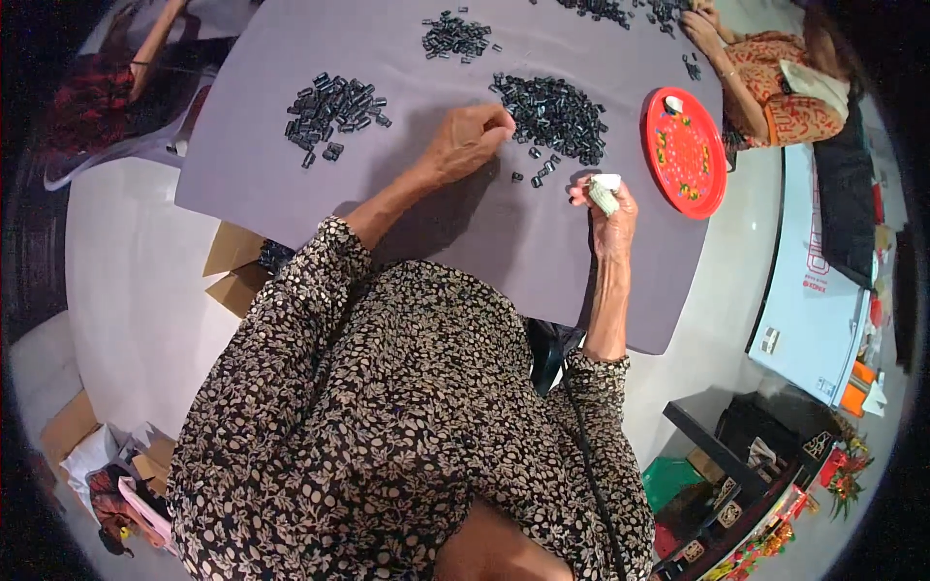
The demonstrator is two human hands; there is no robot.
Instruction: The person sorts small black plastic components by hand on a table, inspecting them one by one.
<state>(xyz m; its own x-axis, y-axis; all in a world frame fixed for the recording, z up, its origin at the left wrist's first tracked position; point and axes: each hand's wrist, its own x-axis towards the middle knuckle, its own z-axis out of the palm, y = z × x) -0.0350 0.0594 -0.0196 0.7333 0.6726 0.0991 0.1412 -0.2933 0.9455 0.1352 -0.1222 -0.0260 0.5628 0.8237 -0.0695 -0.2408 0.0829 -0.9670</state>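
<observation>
My left hand (473, 137) is at the left edge of a large pile of small black pieces (557, 118) on the grey-covered table. Its fingers are curled together, and whatever they may pinch is hidden. To the right, just below that pile, my right hand (614, 225) is closed around a small pale bundle (604, 197), white at the top and greenish below, perhaps cloth. A dark speck shows by its fingertips, too small to name. Several loose black pieces (539, 180) lie between my hands.
Other black heaps lie at the left (334, 108) and farther back (457, 37). On the right a red tray (662, 179) holds a small white item. Across the table, another person's hands (705, 29) are near more pieces. An open cardboard box (232, 254) stands below the left table edge.
</observation>
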